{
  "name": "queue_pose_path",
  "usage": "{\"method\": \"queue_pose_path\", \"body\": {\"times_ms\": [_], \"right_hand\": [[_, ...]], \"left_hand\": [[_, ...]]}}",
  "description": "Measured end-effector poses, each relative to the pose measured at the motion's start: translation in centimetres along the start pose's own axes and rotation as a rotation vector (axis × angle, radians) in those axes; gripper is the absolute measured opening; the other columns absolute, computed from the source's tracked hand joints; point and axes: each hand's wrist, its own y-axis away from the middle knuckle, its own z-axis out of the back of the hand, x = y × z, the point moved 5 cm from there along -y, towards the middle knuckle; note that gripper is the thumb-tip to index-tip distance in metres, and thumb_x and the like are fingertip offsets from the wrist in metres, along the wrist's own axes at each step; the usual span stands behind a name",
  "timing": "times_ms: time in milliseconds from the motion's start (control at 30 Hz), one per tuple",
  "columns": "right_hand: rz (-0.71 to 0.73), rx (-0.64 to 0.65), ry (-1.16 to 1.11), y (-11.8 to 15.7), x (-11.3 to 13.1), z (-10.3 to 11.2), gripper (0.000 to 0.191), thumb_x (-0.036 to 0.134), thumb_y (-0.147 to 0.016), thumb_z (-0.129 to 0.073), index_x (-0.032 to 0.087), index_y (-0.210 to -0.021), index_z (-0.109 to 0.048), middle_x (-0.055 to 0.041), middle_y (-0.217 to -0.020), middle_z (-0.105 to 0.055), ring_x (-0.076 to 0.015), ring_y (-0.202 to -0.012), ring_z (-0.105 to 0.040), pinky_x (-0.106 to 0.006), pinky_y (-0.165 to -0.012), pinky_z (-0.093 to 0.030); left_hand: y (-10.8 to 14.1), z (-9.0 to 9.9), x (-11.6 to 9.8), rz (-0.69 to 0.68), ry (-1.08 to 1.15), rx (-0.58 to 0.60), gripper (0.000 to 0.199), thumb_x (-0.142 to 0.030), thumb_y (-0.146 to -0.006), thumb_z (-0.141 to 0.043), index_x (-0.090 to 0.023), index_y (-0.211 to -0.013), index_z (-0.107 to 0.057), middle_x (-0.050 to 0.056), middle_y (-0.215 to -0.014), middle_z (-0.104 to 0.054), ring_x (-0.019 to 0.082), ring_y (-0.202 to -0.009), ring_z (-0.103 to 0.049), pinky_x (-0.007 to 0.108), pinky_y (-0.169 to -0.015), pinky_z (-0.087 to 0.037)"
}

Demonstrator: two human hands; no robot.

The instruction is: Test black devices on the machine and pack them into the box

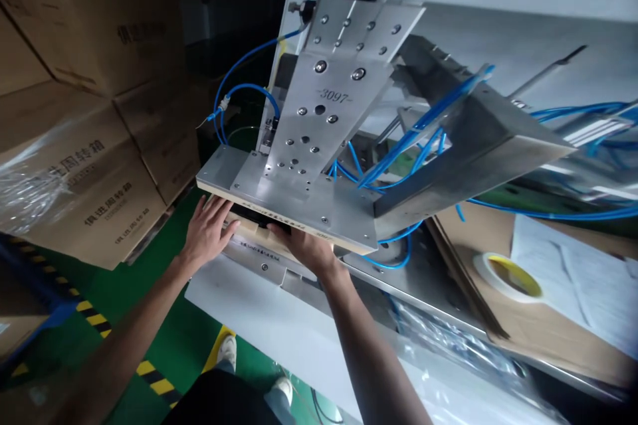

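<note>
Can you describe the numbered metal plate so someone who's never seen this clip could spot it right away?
Find the machine fixture threaded with blue pneumatic tubing, beside stacked cardboard cartons. Above the left hand and right hand lies a flat aluminium base plate, and from it rises a tapered, bolted aluminium plate. Among the neighbouring metal parts, it stands out by the engraved "3097" across its face.

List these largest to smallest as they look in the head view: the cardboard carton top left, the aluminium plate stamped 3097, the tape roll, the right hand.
1. Cardboard carton
2. Aluminium plate stamped 3097
3. Tape roll and right hand: they look alike, and nearness makes ranking them unsure.
</note>
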Motion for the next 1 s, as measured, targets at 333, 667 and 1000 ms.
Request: {"method": "queue_pose_path", "body": {"times_ms": [333, 667, 1000], "right_hand": [[-0.227, -0.165, 0.204, 5.4, 4.5, 4.5, 0.05, 0.049, -0.108, -0.055, 0.012, -0.139, -0.065, -0.0208, -0.13, -0.075, -0.0334, -0.122, -0.067, -0.048, -0.109, -0.049], [-0.332, -0.221, -0.011, 9.9, 8.3, 5.7, 0.047, 0.033, -0.106, -0.06, 0.015, -0.15, -0.057, -0.0188, -0.146, -0.069, -0.0301, -0.143, -0.058, -0.053, -0.125, -0.039], [-0.496, -0.332, -0.236, 27.6, 12.3, 13.4, 0.043, 0.006, -0.092, -0.064, 0.028, -0.129, -0.062, -0.0015, -0.098, -0.073, -0.0216, -0.085, -0.071, -0.04, -0.079, -0.063]], "left_hand": [[0.1, 1.0, -0.8, -0.119, -0.049, 0.01, 0.05, -0.044, -0.106, -0.057, -0.015, -0.147, -0.061, 0.019, -0.146, -0.071, 0.035, -0.137, -0.065, 0.055, -0.127, -0.04], [2.9, 2.8, -1.5, -0.057, 0.068, -0.05, 0.055, -0.038, -0.102, -0.065, -0.017, -0.152, -0.054, 0.021, -0.148, -0.065, 0.037, -0.143, -0.058, 0.056, -0.124, -0.042], [19.8, -0.7, -21.4, -0.273, 0.393, 0.244, 0.028, -0.016, -0.098, -0.061, -0.026, -0.125, -0.067, 0.009, -0.11, -0.078, 0.026, -0.104, -0.073, 0.044, -0.094, -0.057]]}}
